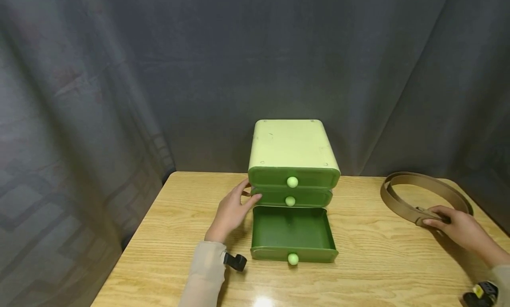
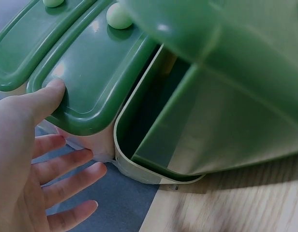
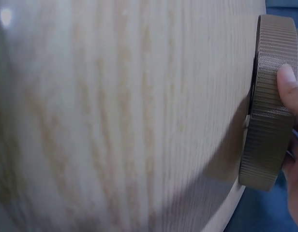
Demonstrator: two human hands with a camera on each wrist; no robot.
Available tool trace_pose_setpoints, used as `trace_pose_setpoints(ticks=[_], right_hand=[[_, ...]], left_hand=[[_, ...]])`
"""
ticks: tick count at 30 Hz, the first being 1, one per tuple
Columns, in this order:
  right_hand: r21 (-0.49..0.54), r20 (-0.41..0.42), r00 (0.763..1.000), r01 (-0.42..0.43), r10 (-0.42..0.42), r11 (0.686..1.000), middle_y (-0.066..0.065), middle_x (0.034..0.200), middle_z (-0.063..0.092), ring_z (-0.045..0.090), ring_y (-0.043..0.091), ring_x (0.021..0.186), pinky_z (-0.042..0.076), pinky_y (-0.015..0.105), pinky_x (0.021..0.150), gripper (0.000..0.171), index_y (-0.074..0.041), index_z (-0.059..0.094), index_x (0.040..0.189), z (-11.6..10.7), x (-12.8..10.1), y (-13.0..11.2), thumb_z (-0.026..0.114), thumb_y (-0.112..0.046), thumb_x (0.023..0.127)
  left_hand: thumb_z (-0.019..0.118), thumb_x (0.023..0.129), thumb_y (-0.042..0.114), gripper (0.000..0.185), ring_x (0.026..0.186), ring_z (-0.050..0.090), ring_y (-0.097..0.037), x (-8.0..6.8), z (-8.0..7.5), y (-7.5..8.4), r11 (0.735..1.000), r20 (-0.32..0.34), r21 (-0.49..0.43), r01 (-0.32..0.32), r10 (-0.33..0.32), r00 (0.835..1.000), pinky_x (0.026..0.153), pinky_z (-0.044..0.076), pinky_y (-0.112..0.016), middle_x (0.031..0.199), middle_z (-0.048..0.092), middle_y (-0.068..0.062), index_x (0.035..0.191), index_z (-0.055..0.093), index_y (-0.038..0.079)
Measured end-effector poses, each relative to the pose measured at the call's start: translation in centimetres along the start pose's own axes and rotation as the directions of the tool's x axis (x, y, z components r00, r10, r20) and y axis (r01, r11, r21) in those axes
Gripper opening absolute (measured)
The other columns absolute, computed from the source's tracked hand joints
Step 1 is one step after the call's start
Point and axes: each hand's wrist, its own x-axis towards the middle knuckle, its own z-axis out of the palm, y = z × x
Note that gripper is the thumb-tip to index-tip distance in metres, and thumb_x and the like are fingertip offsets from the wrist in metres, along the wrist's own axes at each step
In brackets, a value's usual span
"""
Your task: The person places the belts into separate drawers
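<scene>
A small cabinet (image 1: 292, 143) with a pale yellow-green shell and green drawers stands at the middle of the table. Its bottom drawer (image 1: 292, 229) is pulled out with nothing inside, while the upper two are in. My left hand (image 1: 231, 211) is at the cabinet's left side. Its thumb (image 2: 53, 94) touches the left end of the middle drawer's front (image 2: 91, 72), and the other fingers extend loosely by the side wall. On the right, a coiled brown webbing belt (image 1: 402, 209) stands on edge. My right hand (image 1: 458, 227) grips its near side between thumb and fingers.
The wooden table (image 1: 171, 236) runs up to a dark grey curtain (image 1: 215, 85) behind the cabinet. More curtain hangs along the left. The open drawer juts toward me, with a pale round knob (image 1: 293, 259) on its front.
</scene>
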Motion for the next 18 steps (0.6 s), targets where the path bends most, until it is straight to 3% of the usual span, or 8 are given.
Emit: trace_pose_setpoints(ticks=[3,6,13,18], right_hand=[[-0.001,0.018,1.0,-0.003,0.003,1.0,0.019,0.086,0.064,0.062,0.025,0.072,0.05,0.046,0.062,0.036,0.009,0.063,0.103,0.0,0.0,0.0,0.071,-0.025,0.093],[-0.002,0.038,0.999,-0.002,0.003,1.0,0.028,0.091,0.064,0.062,0.045,0.079,0.049,0.056,0.066,0.039,0.013,0.061,0.106,-0.2,0.1,-0.1,0.069,-0.023,0.094],[-0.004,0.106,0.994,-0.035,0.036,0.999,0.044,0.109,0.055,0.057,0.059,0.092,0.048,0.059,0.07,0.053,0.021,0.052,0.116,-0.9,0.2,-0.7,0.061,-0.029,0.1],[0.023,0.052,0.998,-0.03,0.028,0.999,0.045,0.108,0.055,0.056,0.061,0.091,0.048,0.061,0.066,0.053,0.022,0.051,0.118,-1.1,-0.2,-1.5,0.06,-0.027,0.1]], left_hand=[[0.052,0.094,0.064,0.067,0.113,0.058,-0.016,0.0,0.0,0.1,1.0,0.004,0.0,-0.001,0.001,1.0,0.087,0.05,-0.045,0.14,0.054,0.007,0.15,0.043,0.03],[0.052,0.094,0.064,0.067,0.114,0.058,-0.016,0.0,0.0,0.1,1.0,0.009,-0.004,-0.001,0.001,1.0,0.086,0.05,-0.045,0.14,0.054,0.008,0.15,0.043,0.03],[0.052,0.094,0.063,0.067,0.114,0.058,-0.018,-0.1,-0.1,0.1,1.0,0.001,0.005,-0.012,0.012,1.0,0.085,0.05,-0.045,0.14,0.055,0.006,0.15,0.043,0.027],[0.051,0.094,0.064,0.068,0.114,0.058,-0.017,-0.1,-0.2,0.2,1.0,0.004,0.007,-0.01,0.009,1.0,0.086,0.049,-0.045,0.141,0.054,0.006,0.151,0.042,0.027]])
